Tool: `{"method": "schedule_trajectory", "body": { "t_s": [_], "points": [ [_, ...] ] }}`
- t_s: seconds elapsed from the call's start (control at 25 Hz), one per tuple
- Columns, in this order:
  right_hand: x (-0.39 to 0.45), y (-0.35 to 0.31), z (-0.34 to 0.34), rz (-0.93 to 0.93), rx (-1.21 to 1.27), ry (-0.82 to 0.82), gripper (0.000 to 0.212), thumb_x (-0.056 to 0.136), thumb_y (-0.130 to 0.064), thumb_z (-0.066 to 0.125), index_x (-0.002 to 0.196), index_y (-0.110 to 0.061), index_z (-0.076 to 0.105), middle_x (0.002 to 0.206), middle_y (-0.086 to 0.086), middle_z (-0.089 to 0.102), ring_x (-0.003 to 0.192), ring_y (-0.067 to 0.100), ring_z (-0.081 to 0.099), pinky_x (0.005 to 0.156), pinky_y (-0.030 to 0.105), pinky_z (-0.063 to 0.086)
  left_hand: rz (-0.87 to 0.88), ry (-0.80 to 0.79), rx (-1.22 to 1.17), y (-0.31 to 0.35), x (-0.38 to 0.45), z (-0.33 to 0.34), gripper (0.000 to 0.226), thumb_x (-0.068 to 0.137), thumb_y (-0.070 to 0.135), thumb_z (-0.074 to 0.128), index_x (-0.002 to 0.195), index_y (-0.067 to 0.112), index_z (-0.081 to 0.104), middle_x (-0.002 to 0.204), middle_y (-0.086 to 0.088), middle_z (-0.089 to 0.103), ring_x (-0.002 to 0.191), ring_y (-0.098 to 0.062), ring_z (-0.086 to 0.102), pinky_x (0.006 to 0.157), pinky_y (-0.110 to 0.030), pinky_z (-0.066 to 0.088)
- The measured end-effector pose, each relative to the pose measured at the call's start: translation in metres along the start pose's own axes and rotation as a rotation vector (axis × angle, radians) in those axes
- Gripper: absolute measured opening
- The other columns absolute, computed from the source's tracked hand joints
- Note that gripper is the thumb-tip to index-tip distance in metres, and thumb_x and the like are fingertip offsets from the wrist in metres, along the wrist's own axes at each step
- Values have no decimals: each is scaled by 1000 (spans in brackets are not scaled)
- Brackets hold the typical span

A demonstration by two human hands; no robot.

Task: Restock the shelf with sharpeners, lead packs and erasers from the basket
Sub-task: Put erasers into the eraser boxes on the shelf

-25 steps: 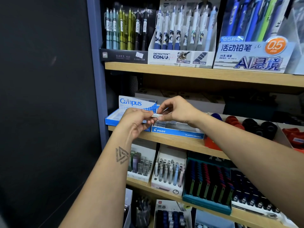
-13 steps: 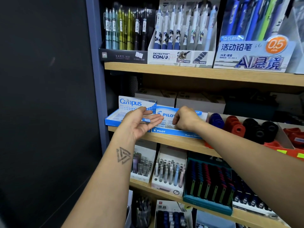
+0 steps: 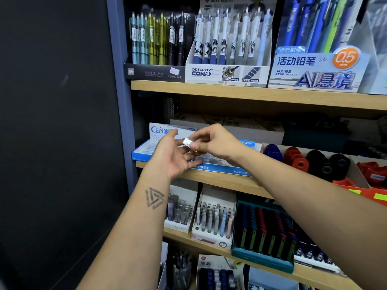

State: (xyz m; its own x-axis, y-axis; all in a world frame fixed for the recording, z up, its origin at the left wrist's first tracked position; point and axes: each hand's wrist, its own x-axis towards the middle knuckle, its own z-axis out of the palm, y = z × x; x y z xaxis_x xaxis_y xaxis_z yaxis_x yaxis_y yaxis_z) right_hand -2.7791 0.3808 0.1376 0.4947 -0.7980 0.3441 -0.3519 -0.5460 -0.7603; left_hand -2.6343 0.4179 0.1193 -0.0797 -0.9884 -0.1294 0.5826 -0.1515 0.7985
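Observation:
Both my hands are raised in front of the middle shelf (image 3: 219, 180). My right hand (image 3: 215, 142) pinches a small white and blue eraser (image 3: 187, 141) between thumb and fingertips. My left hand (image 3: 173, 155) is held palm up just under and to the left of it, fingers relaxed and spread; more erasers may lie on the palm but they are hidden. Behind the hands stand the blue Pilot eraser box (image 3: 222, 169) and the Campus eraser box (image 3: 146, 149). No basket is in view.
Round sharpeners in blue (image 3: 272, 152), red and black (image 3: 326, 166) fill an orange tray at the right of the middle shelf. Mechanical pencil displays (image 3: 228, 42) stand on the top shelf. Lead packs (image 3: 263, 233) and pen racks fill the lower shelf. A dark wall (image 3: 52, 122) lies left.
My right hand was down in the Pilot box half a second ago; it has come back up to the left palm and now pinches another eraser. My left hand stays roughly in place.

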Motion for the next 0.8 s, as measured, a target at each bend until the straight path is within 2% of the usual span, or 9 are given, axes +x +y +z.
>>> {"method": "schedule_trajectory", "body": {
  "t_s": [0.04,0.12,0.2,0.36,0.44,0.52,0.6,0.68,0.8],
  "points": [
    [-1,0,-4,31,34,20,18,87,-5,74,102,5,70,76,16,70,66,16,64,71,29,57,22,52,141,2,0,-2,43,103,42,42,108,4,60,102,-17,70,94,-32,67,94,-50,51],
    [-2,2,-14,45,27,36,17,84,-5,77,96,5,70,74,15,69,66,17,65,75,34,59,110,145,337,4,-1,-3,22,98,28,58,100,6,63,85,-11,71,78,-23,68,74,-35,56],
    [-6,2,-20,37,-20,41,19,81,-7,81,96,1,73,82,16,73,71,16,67,80,35,59,185,167,337,3,1,0,10,92,8,66,99,1,64,74,-13,69,64,-20,64,61,-28,53],
    [-13,1,-26,13,-205,47,26,77,-8,84,100,-2,75,89,9,73,68,7,61,66,14,51,241,195,320,-5,0,11,7,91,-2,65,85,-3,63,74,-19,68,62,-21,62,54,-23,54],
    [-10,9,-32,62,-367,106,21,80,-13,82,100,-9,77,90,6,73,71,7,60,64,13,47,318,250,476,-11,4,14,8,95,4,62,87,1,65,83,-19,69,70,-21,65,61,-25,55],
    [-6,21,-42,190,-524,173,17,82,-16,81,98,-14,76,94,3,72,81,10,63,70,20,47,495,308,943,-14,13,11,15,97,14,58,99,8,71,100,-10,73,90,-20,67,80,-31,55],
    [-7,32,-46,290,-627,175,11,80,-17,82,89,-15,75,93,2,71,85,14,65,73,26,50,574,240,1306,-18,14,10,23,97,23,57,110,15,74,118,0,71,110,-19,64,97,-32,50],
    [-11,35,-45,309,-681,143,8,78,-16,83,80,-16,75,88,0,72,83,13,65,72,27,53,502,126,1485,-25,15,9,26,95,33,57,108,20,76,123,5,70,116,-19,61,102,-35,48],
    [-13,34,-36,258,-696,110,4,79,-15,81,82,-15,77,87,-2,72,84,14,65,78,28,55,425,54,1693,-30,17,7,22,92,34,60,98,24,79,110,8,74,105,-18,64,95,-37,52]
  ]
}}
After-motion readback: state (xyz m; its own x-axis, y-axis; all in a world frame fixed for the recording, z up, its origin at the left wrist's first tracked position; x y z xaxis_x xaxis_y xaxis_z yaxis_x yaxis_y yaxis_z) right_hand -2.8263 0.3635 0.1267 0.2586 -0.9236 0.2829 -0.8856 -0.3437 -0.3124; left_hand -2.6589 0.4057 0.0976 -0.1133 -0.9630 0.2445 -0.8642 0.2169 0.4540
